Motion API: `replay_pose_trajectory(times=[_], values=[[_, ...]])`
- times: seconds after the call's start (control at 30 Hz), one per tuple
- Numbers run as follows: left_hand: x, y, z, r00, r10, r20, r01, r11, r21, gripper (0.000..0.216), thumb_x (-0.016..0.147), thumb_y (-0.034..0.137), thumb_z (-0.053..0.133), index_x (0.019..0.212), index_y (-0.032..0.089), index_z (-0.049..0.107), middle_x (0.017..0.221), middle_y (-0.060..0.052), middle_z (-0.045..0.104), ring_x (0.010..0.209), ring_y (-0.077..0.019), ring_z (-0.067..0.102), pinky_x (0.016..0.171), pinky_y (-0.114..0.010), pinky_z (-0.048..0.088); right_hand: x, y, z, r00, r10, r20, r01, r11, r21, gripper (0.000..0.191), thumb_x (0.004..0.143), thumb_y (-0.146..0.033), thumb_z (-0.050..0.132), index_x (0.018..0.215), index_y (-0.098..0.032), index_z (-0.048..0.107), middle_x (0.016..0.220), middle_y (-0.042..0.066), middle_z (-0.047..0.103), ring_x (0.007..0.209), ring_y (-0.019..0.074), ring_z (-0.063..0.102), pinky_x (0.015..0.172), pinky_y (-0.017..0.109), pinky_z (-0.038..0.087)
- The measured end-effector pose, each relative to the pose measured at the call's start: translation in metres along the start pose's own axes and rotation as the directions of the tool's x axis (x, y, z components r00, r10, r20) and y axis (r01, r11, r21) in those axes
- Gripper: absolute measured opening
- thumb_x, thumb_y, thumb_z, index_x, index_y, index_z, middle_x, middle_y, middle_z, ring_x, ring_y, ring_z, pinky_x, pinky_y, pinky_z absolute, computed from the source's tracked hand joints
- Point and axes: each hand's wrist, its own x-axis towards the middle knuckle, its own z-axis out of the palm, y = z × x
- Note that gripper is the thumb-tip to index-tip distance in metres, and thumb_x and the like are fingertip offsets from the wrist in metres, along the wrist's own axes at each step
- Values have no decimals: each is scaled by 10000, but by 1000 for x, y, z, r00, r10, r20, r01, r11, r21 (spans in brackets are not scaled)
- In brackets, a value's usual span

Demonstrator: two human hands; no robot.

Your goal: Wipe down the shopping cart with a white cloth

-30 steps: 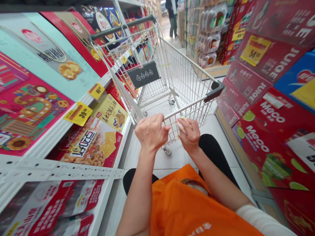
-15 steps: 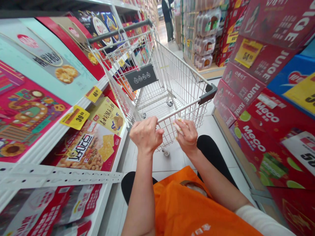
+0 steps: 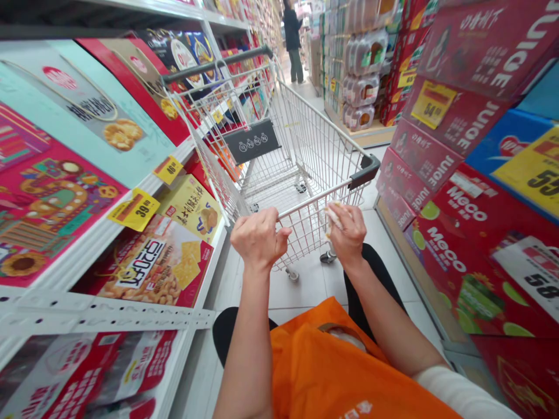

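A wire shopping cart (image 3: 305,201) stands in front of me, its dark handle bar (image 3: 218,64) at the far end. My left hand (image 3: 257,238) is closed around the near top rim of the cart, toward the left corner. In my right hand (image 3: 348,233) is a crumpled whitish cloth (image 3: 334,220) with yellowish spots, pinched between the fingers. That hand is at the same rim, further right; whether the cloth touches the wire I cannot tell. A dark sign plate (image 3: 252,141) hangs inside the cart, and no goods show in its basket.
Shelves with gift boxes (image 3: 109,128) and yellow price tags (image 3: 134,209) run close along the left. Stacked red drink cartons (image 3: 454,218) line the right side. Beyond the cart, plastic-wrapped packs (image 3: 364,75) rise beside the aisle, and a person (image 3: 292,41) in dark clothes stands further off.
My right hand, with the cloth, has slid a little to the right along the rim. My left hand keeps its hold. The distant person has shifted slightly left.
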Motion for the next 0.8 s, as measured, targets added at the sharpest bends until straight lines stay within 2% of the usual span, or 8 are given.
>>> replay_pose_trajectory(times=[0.1, 0.2, 0.27, 0.37, 0.47, 0.67, 0.73, 0.8], values=[[-1, 0, -2, 1000, 2, 14, -2, 1000, -8, 764, 907, 685, -55, 720, 233, 531, 654, -45, 612, 623, -203, 530, 653, -365, 276, -10, -20, 3, 994, -78, 76, 75, 997, 35, 308, 898, -103, 528, 1106, -235, 713, 972, 80, 656, 922, 183, 620, 849, 349, 551], [-2, -1, -3, 999, -6, 31, 6, 1000, -5, 770, 909, 676, -64, 728, 233, 539, 664, -48, 615, 629, -207, 530, 663, -368, 281, -9, -17, 0, 986, -120, 112, 114, 992, 57, 305, 901, -100, 510, 1092, -222, 715, 986, 83, 663, 938, 183, 619, 860, 347, 545], [-2, -2, -4, 999, -10, 43, 10, 1000, -3, 761, 913, 671, -54, 734, 233, 541, 673, -53, 621, 634, -209, 533, 665, -370, 282, 0, -2, -5, 991, -80, 109, 78, 997, 22, 279, 904, -126, 520, 1073, -220, 722, 988, 85, 657, 945, 188, 618, 865, 359, 541], [-2, -2, -4, 999, -11, 47, 11, 1000, -9, 750, 916, 674, -39, 729, 234, 539, 676, -58, 629, 639, -212, 537, 663, -374, 283, 17, 29, -14, 998, 47, 32, -45, 997, -57, 221, 900, -191, 570, 1045, -213, 735, 969, 85, 647, 935, 195, 615, 876, 385, 537], [-3, -2, -3, 999, -17, 40, 17, 1000, -8, 741, 916, 681, -25, 719, 236, 534, 666, -59, 629, 634, -214, 536, 661, -375, 285, 28, 41, -19, 994, 109, -26, -111, 989, -102, 195, 897, -235, 591, 1016, -209, 744, 940, 75, 646, 914, 192, 616, 871, 391, 542], [-4, -5, -1, 1000, -20, 16, 20, 1000, 1, 730, 921, 674, -22, 704, 237, 521, 655, -54, 622, 624, -211, 535, 660, -375, 293, 9, 14, -10, 997, -52, 59, 57, 995, -85, 246, 906, -172, 556, 1079, -214, 726, 955, 87, 658, 906, 186, 625, 836, 358, 560], [-4, -7, -1, 1000, -9, -8, 9, 1000, 8, 743, 911, 679, -48, 690, 239, 508, 642, -52, 615, 614, -210, 528, 652, -373, 289, 7, 14, -8, 992, -92, 86, 98, 993, -63, 262, 901, -143, 550, 1082, -217, 726, 971, 92, 663, 917, 184, 628, 847, 362, 558], [-4, -9, -1, 999, 3, -32, -3, 1000, 11, 747, 907, 678, -64, 684, 240, 498, 631, -52, 609, 606, -208, 523, 646, -372, 286, 12, 23, -9, 995, -77, 62, 80, 995, -58, 242, 899, -152, 562, 1055, -212, 735, 967, 92, 664, 912, 183, 629, 850, 368, 556]])
